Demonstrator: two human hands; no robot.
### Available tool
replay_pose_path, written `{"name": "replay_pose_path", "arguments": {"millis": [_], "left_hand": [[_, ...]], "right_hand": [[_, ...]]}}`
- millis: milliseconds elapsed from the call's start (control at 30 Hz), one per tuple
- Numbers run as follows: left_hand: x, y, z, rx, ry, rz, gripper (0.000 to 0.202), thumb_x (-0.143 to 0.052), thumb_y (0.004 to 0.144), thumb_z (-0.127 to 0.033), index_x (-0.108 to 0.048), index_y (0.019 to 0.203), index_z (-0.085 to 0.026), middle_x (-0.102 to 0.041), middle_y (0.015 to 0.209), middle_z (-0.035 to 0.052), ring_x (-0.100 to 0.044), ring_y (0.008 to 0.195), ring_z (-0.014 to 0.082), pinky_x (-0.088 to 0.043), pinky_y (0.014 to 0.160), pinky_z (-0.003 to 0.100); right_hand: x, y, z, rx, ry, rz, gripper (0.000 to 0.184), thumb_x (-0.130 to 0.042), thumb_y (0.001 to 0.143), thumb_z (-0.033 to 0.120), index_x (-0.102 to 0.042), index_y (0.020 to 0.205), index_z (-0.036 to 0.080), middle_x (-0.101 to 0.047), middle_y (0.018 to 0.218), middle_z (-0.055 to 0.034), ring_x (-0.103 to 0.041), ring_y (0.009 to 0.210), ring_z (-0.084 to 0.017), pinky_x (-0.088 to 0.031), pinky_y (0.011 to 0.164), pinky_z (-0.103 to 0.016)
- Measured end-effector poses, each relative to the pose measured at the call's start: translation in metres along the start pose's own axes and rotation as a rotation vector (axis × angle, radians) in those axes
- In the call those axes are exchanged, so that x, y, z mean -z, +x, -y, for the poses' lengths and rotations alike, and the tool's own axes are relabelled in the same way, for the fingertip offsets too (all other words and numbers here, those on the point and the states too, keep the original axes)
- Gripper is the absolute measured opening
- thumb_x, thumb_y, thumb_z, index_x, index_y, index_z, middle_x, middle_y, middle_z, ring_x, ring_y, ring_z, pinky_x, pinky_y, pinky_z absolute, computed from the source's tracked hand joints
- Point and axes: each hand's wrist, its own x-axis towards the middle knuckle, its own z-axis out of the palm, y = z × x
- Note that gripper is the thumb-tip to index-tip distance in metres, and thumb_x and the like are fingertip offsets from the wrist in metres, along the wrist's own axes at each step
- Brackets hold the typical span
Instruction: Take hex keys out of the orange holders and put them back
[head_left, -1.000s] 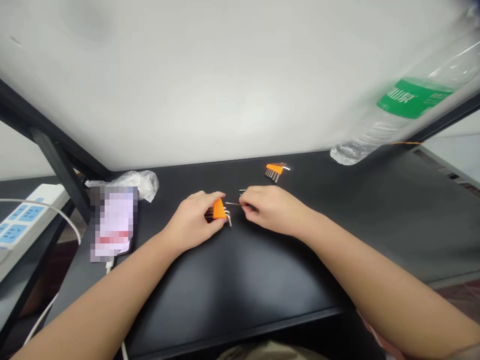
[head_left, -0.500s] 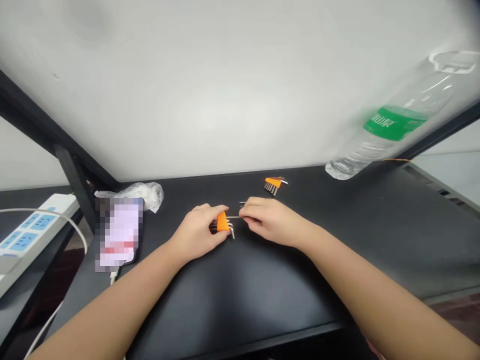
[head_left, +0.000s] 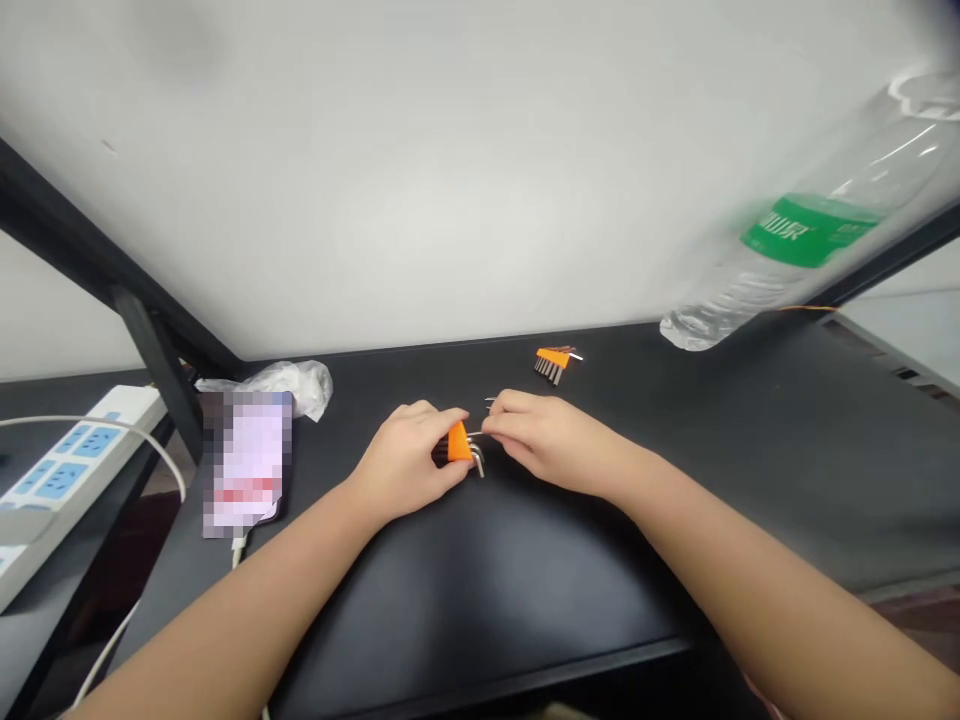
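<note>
My left hand (head_left: pixel 409 460) is closed around an orange hex key holder (head_left: pixel 459 441), thumb below and fingers above. Bent ends of several hex keys (head_left: pixel 479 462) stick out of its right side. My right hand (head_left: pixel 536 435) pinches a thin hex key (head_left: pixel 475 434) whose other end meets the holder. Thin metal tips show just left of my right hand's knuckles; what they belong to is hidden. Behind my hands, a second orange holder (head_left: pixel 553 358) with several hex keys lies on the black table (head_left: pixel 480 590).
On the left lie a phone (head_left: pixel 249 450) with a charging cable (head_left: pixel 238 550), a crumpled clear plastic bag (head_left: pixel 304 385) and a white power strip (head_left: pixel 71 470). A large clear bottle (head_left: pixel 814 230) with a green label stands at the right by the white wall (head_left: pixel 450 180).
My left hand and its holder have come a little closer to my right hand. Less of the pinched key's length shows between them. The view has shifted slightly.
</note>
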Motion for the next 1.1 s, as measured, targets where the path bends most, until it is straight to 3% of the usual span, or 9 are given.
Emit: {"name": "replay_pose_path", "arguments": {"millis": [200, 600, 833, 1100], "left_hand": [[0.0, -0.002, 0.001, 0.008, 0.008, -0.056, 0.047, -0.073, 0.084, -0.029, -0.064, 0.13, -0.021, -0.073, 0.101, 0.0056, -0.068, 0.096, 0.0243, -0.055, 0.087, 0.041], [0.0, -0.002, 0.0, -0.012, 0.006, -0.017, 0.046, -0.072, 0.086, -0.031, -0.064, 0.13, -0.02, -0.074, 0.095, 0.0041, -0.066, 0.094, 0.0243, -0.053, 0.089, 0.043], [0.0, -0.003, 0.002, 0.004, -0.022, -0.057, 0.048, -0.074, 0.084, -0.033, -0.064, 0.13, -0.021, -0.073, 0.097, 0.0052, -0.067, 0.095, 0.0247, -0.055, 0.086, 0.041], [0.0, -0.002, -0.001, -0.077, 0.091, -0.024, 0.045, -0.068, 0.089, -0.031, -0.062, 0.131, -0.018, -0.074, 0.093, 0.0042, -0.064, 0.099, 0.0259, -0.048, 0.094, 0.046]], "right_hand": [[0.004, 0.0, -0.002, 0.003, -0.002, -0.042, 0.024, -0.049, 0.1, 0.011, -0.07, 0.109, 0.018, -0.064, 0.105, -0.0095, -0.063, 0.089, -0.018, -0.054, 0.083, -0.032], [0.005, -0.002, 0.008, -0.005, 0.006, 0.008, 0.027, -0.047, 0.1, 0.01, -0.07, 0.111, 0.02, -0.064, 0.106, -0.0078, -0.063, 0.086, -0.017, -0.054, 0.079, -0.031], [0.007, -0.004, 0.003, 0.019, 0.024, -0.04, 0.025, -0.048, 0.1, 0.011, -0.069, 0.111, 0.02, -0.065, 0.108, -0.0092, -0.063, 0.089, -0.018, -0.055, 0.081, -0.033], [0.008, -0.004, 0.011, 0.0, -0.024, -0.014, 0.027, -0.047, 0.1, 0.01, -0.071, 0.109, 0.02, -0.064, 0.107, -0.0081, -0.062, 0.085, -0.016, -0.053, 0.079, -0.03]]}}
